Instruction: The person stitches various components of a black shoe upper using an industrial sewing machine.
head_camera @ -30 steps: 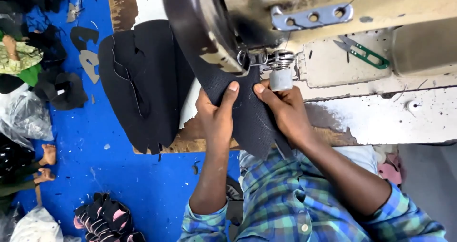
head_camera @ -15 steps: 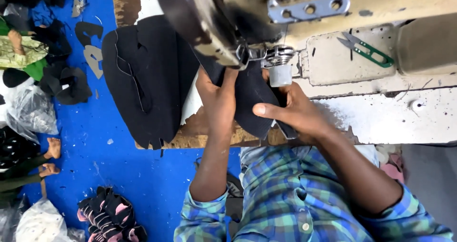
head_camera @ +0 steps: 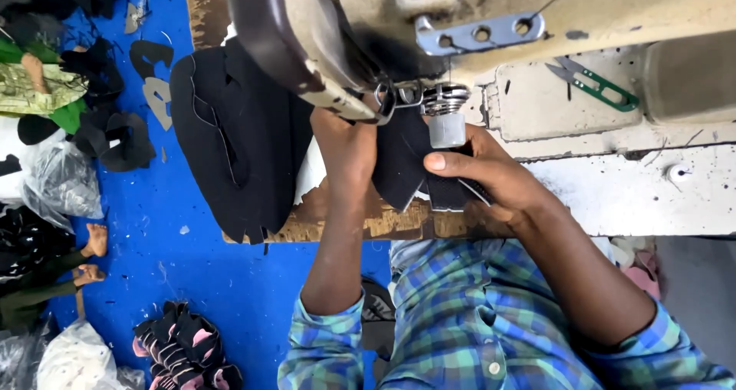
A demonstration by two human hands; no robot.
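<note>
I sit at a cream sewing machine (head_camera: pixel 491 14) whose presser foot (head_camera: pixel 443 106) stands over a black fabric piece (head_camera: pixel 400 164). My left hand (head_camera: pixel 346 148) reaches up under the machine head and presses the piece's left part near the foot. My right hand (head_camera: pixel 491 175) grips the piece's lower right edge, thumb on top, just below the foot. Both sleeves are blue-green plaid.
A stack of black cut pieces (head_camera: pixel 238 141) hangs over the worn table edge (head_camera: pixel 368 225) at the left. Green thread snips (head_camera: pixel 594 83) lie on the machine bed. On the blue floor (head_camera: pixel 192 283) are bags, black scraps, a bundle of shoe uppers (head_camera: pixel 180 348) and another person's feet (head_camera: pixel 92 256).
The black piece has been turned and drawn in under the foot. My left hand moved up toward the machine head; my right hand slid right and down along the piece's edge.
</note>
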